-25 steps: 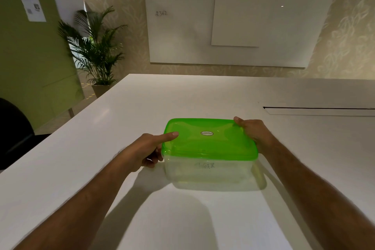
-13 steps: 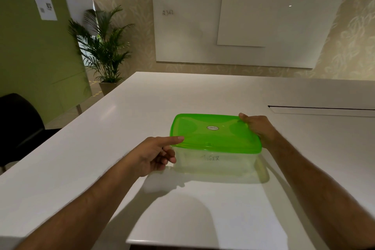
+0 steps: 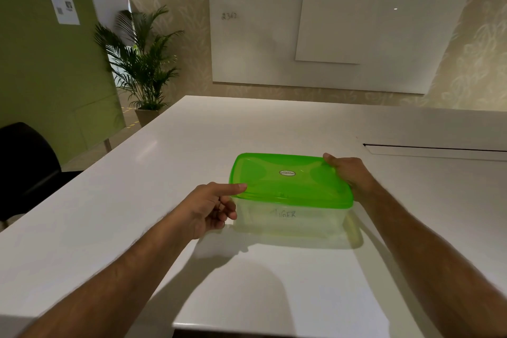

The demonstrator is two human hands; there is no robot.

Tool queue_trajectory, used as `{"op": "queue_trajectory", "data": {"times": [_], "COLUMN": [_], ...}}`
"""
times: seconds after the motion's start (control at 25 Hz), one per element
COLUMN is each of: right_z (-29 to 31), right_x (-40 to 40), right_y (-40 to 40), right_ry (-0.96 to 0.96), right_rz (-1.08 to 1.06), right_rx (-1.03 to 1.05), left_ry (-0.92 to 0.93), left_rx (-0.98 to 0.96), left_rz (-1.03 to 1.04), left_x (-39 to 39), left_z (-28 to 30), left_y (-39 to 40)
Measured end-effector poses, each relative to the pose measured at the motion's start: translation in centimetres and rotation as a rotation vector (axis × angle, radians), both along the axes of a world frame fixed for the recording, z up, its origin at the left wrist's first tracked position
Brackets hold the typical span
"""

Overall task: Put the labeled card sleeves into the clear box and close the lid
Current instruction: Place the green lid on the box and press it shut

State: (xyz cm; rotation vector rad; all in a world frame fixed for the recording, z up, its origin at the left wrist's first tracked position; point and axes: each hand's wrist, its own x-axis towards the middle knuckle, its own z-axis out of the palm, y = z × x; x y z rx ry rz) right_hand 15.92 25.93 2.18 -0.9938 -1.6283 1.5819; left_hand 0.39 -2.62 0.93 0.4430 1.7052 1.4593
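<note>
My left hand (image 3: 207, 207) sits at the near-left corner of the green lid (image 3: 290, 178), forefinger pressing the rim, other fingers curled loosely beside the wall, gripping nothing. The clear box (image 3: 290, 221), marked "TIGER", rests on the white worktop (image 3: 192, 145). My right hand (image 3: 347, 173) clamps the far-right corner, steadying the box while I seat the lid. I cannot make out the sleeves inside.

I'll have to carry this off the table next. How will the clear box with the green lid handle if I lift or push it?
The clear box sits low and wide, so tipping seems unlikely. It looks nearly empty, probably light. On the smooth white table it may slide.
</note>
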Motion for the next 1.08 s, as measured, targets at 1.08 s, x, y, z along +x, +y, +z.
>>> {"op": "queue_trajectory", "data": {"times": [1.08], "right_z": [0.2], "right_x": [0.2], "right_y": [-0.4], "right_ry": [-0.006], "right_rz": [0.000], "right_rx": [0.008], "left_ry": [1.828], "left_rx": [0.582], "left_rz": [0.001], "left_x": [-1.4], "left_z": [-4.2], "left_y": [0.6]}}
